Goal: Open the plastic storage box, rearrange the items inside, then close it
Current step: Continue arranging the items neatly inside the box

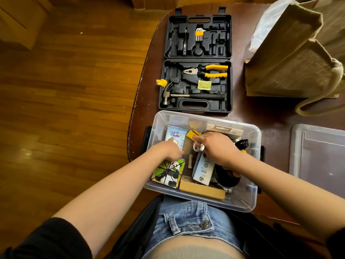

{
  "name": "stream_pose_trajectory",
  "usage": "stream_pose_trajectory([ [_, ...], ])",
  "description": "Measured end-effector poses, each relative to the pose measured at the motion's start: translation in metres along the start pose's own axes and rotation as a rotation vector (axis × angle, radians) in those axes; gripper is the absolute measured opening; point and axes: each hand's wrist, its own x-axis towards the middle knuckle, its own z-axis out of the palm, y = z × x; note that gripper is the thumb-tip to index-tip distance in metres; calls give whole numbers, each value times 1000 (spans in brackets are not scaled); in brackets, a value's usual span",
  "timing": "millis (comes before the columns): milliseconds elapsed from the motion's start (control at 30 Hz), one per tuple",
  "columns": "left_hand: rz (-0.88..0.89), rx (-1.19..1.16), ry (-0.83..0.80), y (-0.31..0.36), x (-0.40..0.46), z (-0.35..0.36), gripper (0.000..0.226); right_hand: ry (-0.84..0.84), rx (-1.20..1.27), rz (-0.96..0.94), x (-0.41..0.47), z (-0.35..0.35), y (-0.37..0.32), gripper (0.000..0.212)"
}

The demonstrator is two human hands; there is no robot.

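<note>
- The clear storage box [250,195] sat open at the near edge of the dark table [240,103], against the person's lap, its lid [317,152] lying off to the right.
- The left hand [170,149] reached into the box's left side, index finger extended onto a light blue packet [176,134], just above a panda-print pack [168,173].
- The right hand [217,150] was inside too, fingers curled round a small white roll [197,147]; whether it also touched the yellow packet [191,134] could not be told.
- An open black tool case [196,60] lay beyond the box, beside a burlap bag [291,58].
</note>
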Motion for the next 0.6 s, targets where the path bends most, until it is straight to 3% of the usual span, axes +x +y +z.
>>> stream_pose_trajectory([
  [67,-45,1,31,3,-2,-1,50,18,25,35,-3,-2,3,53],
  [233,15,-292,384,8,-10,2,35,120,128,103,-18,-8,10,45],
  [367,80,-407,279,17,-12,-3,21,199,267,104,-34,-15,8,36],
  [600,-20,-483,190,28,10,-10,17,172,336,80,-46,-26,-1,31],
])
